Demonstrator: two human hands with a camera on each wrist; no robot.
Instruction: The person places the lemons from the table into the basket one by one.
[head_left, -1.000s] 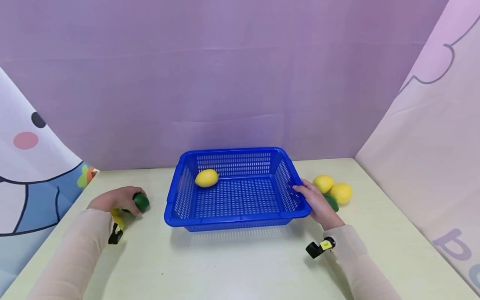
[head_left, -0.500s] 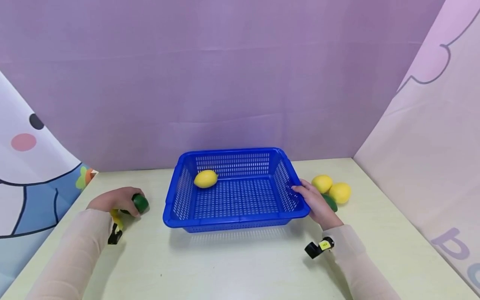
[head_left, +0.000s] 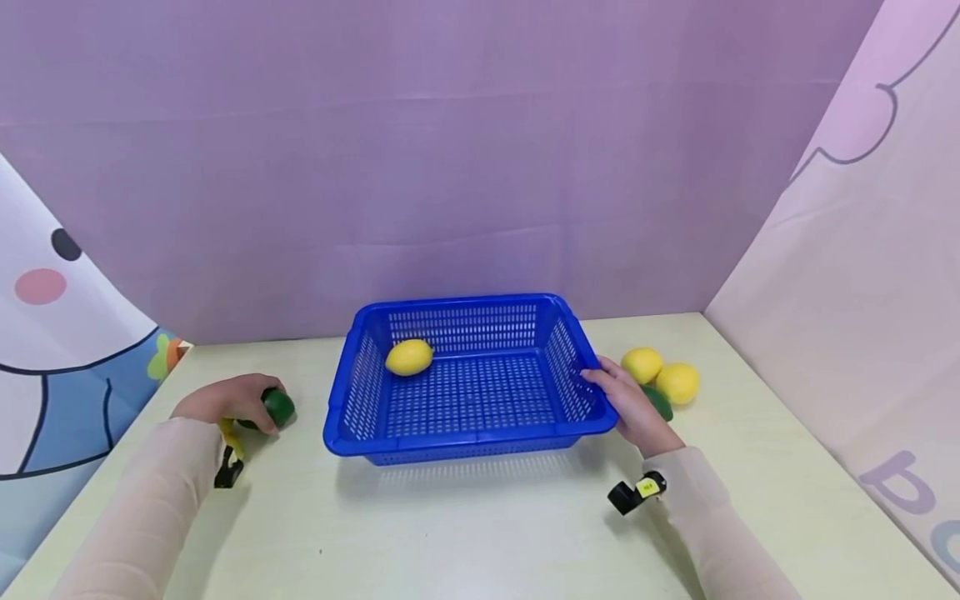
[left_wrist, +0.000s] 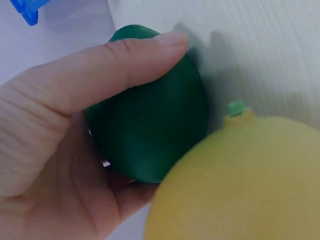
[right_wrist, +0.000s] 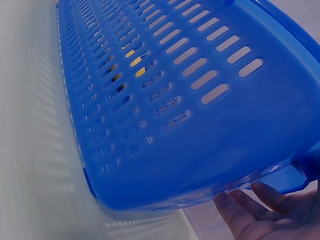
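My left hand [head_left: 236, 400] curls round a smooth dark green fruit [head_left: 278, 406] on the left of the table. In the left wrist view the thumb lies across the green fruit [left_wrist: 150, 125], with fingers beneath. A yellow fruit with a small green stem [left_wrist: 240, 185] sits close by, mostly hidden under the wrist in the head view. My right hand [head_left: 630, 404] grips the right rim of a blue plastic basket [head_left: 480, 432], thumb over the edge. One lemon [head_left: 409, 357] lies inside, at the basket's back left. The right wrist view shows fingertips under the basket's rim [right_wrist: 225, 165].
Right of the basket, two yellow lemons [head_left: 678, 383] and a dark green fruit [head_left: 657, 402] lie together, the green one partly behind my right hand. A purple cloth wall [head_left: 465, 167] rises behind the pale table [head_left: 450, 533], with printed panels at both sides.
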